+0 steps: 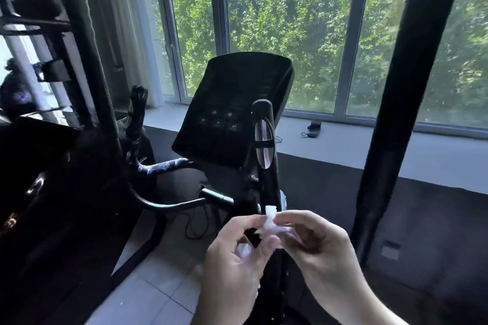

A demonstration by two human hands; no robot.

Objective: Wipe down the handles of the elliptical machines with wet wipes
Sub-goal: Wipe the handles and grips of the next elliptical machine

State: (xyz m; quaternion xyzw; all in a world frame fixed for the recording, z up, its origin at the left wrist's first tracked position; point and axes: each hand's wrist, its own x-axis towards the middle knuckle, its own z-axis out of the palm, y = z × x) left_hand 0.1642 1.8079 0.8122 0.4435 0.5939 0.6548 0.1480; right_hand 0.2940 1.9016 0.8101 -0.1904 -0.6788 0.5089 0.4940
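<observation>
Wet wipe (270, 221) bunched, limp, light; left hand (237, 253) and right hand (317, 243) both pinch it. Grip handle (264, 137), 12 o'clock, through spread wipe.

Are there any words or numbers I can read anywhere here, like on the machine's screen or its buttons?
None can be read.
Console: its buttons show only pale blurred marks, too dim to tell as words or numbers.
Wipe, pinched by the left hand and the right hand: no print shows.
Small dark thing on the sill: too small to show any text.
</observation>
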